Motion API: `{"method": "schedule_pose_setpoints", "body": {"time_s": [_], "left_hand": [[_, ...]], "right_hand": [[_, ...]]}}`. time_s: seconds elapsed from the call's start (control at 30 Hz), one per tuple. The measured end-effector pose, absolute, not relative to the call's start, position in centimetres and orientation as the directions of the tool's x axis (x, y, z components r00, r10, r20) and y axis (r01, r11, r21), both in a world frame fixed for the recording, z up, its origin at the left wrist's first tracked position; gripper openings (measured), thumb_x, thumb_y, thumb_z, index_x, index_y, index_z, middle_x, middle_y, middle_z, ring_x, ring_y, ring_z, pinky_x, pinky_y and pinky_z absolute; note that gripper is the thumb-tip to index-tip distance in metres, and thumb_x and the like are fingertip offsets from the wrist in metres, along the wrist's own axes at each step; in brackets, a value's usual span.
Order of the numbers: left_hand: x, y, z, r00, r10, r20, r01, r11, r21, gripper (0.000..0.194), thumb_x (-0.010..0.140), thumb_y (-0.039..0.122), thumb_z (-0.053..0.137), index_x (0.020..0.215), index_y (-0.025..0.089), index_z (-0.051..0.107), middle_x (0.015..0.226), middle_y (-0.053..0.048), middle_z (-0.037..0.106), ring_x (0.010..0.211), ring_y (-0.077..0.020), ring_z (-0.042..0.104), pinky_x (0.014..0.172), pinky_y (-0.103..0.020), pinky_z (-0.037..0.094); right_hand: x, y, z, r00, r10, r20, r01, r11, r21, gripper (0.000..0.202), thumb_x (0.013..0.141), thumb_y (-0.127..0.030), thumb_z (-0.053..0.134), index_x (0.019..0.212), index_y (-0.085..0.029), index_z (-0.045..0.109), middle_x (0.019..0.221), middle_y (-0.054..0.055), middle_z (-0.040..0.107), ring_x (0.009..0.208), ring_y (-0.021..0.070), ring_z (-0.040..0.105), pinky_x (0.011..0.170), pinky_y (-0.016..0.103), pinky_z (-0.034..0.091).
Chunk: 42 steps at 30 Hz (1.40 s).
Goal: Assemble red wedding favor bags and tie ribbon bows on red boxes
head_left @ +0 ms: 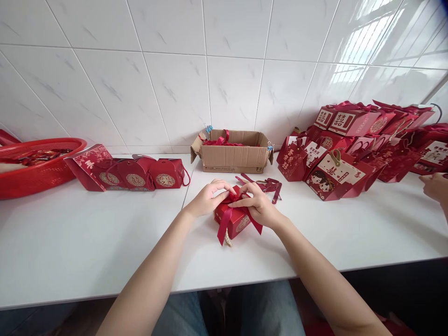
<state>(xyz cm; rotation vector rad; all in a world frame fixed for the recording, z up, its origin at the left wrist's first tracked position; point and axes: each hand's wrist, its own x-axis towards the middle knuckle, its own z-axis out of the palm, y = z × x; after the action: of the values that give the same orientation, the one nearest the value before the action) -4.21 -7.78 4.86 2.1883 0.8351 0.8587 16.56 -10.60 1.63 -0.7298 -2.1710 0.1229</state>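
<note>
A small red gift box [234, 225] with a gold round emblem stands on the white table in front of me. Dark red ribbon [225, 225] is gathered in a bow on its top, with two tails hanging down the front. My left hand [209, 198] pinches the ribbon from the left side. From the right, my right hand [258, 203] has its fingers closed on the same bow. A twisted cream cord [227, 239] hangs below the box's front. The fingers partly cover the knot.
Behind the box lie loose ribbon strips [269, 185] and a cardboard box [231, 159] holding red ribbon. Red boxes [136, 174] line the left, beside a red plastic basket [52, 172]. Many gift boxes [336, 175] are piled right. Another person's hand [435, 185] shows at the right edge.
</note>
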Motion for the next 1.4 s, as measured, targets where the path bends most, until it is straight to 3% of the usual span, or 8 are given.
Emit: {"method": "schedule_pose_setpoints", "body": {"time_s": [0.13, 0.4, 0.57, 0.77, 1.03, 1.2, 1.4], "left_hand": [[-3.95, -8.15, 4.82, 0.523, 0.775, 0.354, 0.307, -0.559, 0.770, 0.018, 0.084, 0.024, 0.052, 0.097, 0.022, 0.064, 0.104, -0.004, 0.064, 0.101, -0.0192, 0.059, 0.093, -0.035, 0.047], [-3.57, -8.42, 5.00, 0.417, 0.824, 0.384, 0.369, -0.539, 0.757, 0.008, 0.078, 0.028, 0.062, 0.079, 0.020, 0.063, 0.087, -0.001, 0.066, 0.085, -0.0170, 0.061, 0.082, -0.031, 0.049], [-3.48, -8.20, 4.55, 0.341, 0.780, 0.525, 0.422, -0.626, 0.655, 0.003, 0.076, 0.022, 0.063, 0.075, 0.021, 0.065, 0.086, -0.001, 0.066, 0.085, -0.0169, 0.062, 0.081, -0.031, 0.049], [-3.26, -8.28, 4.51, 0.353, 0.673, 0.650, 0.389, -0.738, 0.551, 0.010, 0.077, 0.015, 0.061, 0.078, 0.021, 0.070, 0.083, -0.001, 0.069, 0.081, -0.0153, 0.064, 0.077, -0.029, 0.052], [-3.31, -8.45, 4.48, 0.422, 0.682, 0.597, 0.405, -0.731, 0.549, 0.025, 0.078, 0.010, 0.051, 0.087, 0.022, 0.071, 0.090, -0.001, 0.072, 0.087, -0.0162, 0.066, 0.080, -0.030, 0.053], [-3.36, -8.60, 4.78, 0.445, 0.725, 0.525, 0.378, -0.684, 0.624, 0.021, 0.080, 0.015, 0.052, 0.092, 0.022, 0.068, 0.097, -0.002, 0.070, 0.092, -0.0168, 0.064, 0.084, -0.030, 0.051], [-3.38, -8.71, 4.97, 0.437, 0.746, 0.502, 0.414, -0.663, 0.624, 0.016, 0.081, 0.019, 0.053, 0.087, 0.022, 0.067, 0.091, -0.001, 0.069, 0.088, -0.0180, 0.063, 0.083, -0.032, 0.050]], "right_hand": [[16.56, -10.69, 1.78, -0.497, 0.544, 0.676, 0.452, 0.827, -0.334, 0.047, 0.086, 0.001, 0.042, 0.097, -0.032, 0.073, 0.094, 0.005, 0.049, 0.094, 0.0174, 0.049, 0.080, 0.039, 0.049], [16.55, -10.65, 1.73, -0.496, 0.542, 0.678, 0.444, 0.830, -0.339, 0.045, 0.087, 0.000, 0.042, 0.097, -0.031, 0.073, 0.094, 0.005, 0.048, 0.093, 0.0171, 0.049, 0.082, 0.041, 0.050], [16.58, -10.68, 1.72, -0.503, 0.547, 0.669, 0.441, 0.828, -0.346, 0.048, 0.085, 0.002, 0.041, 0.097, -0.032, 0.073, 0.094, 0.005, 0.048, 0.096, 0.0173, 0.049, 0.084, 0.043, 0.050], [16.55, -10.73, 1.71, -0.497, 0.559, 0.663, 0.446, 0.821, -0.357, 0.047, 0.086, 0.000, 0.042, 0.098, -0.032, 0.073, 0.096, 0.005, 0.049, 0.097, 0.0177, 0.050, 0.084, 0.043, 0.050], [16.56, -10.59, 1.64, -0.499, 0.539, 0.678, 0.441, 0.832, -0.337, 0.045, 0.087, -0.001, 0.043, 0.098, -0.032, 0.073, 0.095, 0.005, 0.049, 0.096, 0.0176, 0.050, 0.085, 0.044, 0.049], [16.60, -10.58, 1.63, -0.503, 0.534, 0.680, 0.441, 0.835, -0.330, 0.043, 0.087, -0.003, 0.044, 0.098, -0.033, 0.073, 0.095, 0.005, 0.050, 0.097, 0.0177, 0.051, 0.085, 0.044, 0.049], [16.56, -10.69, 1.66, -0.495, 0.553, 0.670, 0.458, 0.821, -0.340, 0.042, 0.090, -0.006, 0.043, 0.098, -0.034, 0.073, 0.095, 0.005, 0.051, 0.096, 0.0175, 0.052, 0.087, 0.044, 0.049]]}}
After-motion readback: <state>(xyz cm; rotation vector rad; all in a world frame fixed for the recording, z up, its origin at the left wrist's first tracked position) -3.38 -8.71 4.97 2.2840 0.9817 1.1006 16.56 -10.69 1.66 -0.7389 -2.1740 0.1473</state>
